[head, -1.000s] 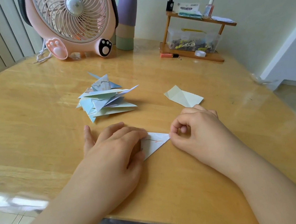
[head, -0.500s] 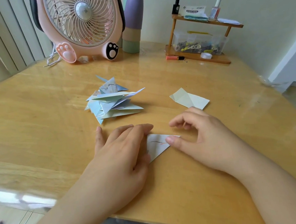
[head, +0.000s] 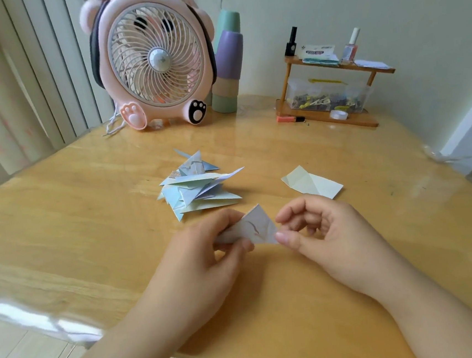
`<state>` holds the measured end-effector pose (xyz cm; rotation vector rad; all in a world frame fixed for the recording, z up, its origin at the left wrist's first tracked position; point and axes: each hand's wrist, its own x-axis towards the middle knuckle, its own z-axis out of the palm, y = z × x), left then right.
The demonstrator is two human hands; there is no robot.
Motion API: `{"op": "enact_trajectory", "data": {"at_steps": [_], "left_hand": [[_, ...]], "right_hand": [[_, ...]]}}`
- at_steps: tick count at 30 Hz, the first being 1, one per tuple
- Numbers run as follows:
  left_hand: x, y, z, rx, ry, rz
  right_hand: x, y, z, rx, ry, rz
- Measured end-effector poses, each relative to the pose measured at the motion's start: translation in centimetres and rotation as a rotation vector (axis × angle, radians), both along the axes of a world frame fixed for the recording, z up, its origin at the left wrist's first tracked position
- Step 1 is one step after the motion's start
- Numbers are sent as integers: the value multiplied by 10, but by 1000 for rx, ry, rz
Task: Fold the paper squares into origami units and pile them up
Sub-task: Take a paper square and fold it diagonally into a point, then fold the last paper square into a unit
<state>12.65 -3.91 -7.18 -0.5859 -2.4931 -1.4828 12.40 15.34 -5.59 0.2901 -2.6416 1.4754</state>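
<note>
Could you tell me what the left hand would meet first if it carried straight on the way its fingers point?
Probably the pile of folded units, just beyond the left hand, though depth is uncertain.

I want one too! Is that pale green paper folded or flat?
Folded: the pale green paper shows creases and layered flaps.
</note>
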Motion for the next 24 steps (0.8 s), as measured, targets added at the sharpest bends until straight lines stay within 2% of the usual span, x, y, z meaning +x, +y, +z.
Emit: {"op": "enact_trajectory", "data": {"at_steps": [3,6,8,13,16,18,20,22,24], "left_hand": [[-12,-3,15,160,-126,148],[-45,-10,29,256,-133,329],[-71,-14,32,151,-109,402],[-110,-13,18,-291,-116,482],[-108,-7,22,-474,41,514],[-104,3,29,-484,227,464],[-102,21,36,-454,350,321],[-100,43,39,-453,361,152],[-100,63,32,-504,295,33]], "right_hand": [[-5,8,0,-35,70,-95],[-10,18,-2,18,113,-228],[-13,22,-3,63,122,-284],[-19,32,-7,178,110,-391],[-25,40,-13,246,70,-477],[-30,44,-14,297,19,-533],[-35,45,-12,335,-12,-577],[-40,44,-13,366,-29,-590],[-43,44,-15,378,-52,-585]]}}
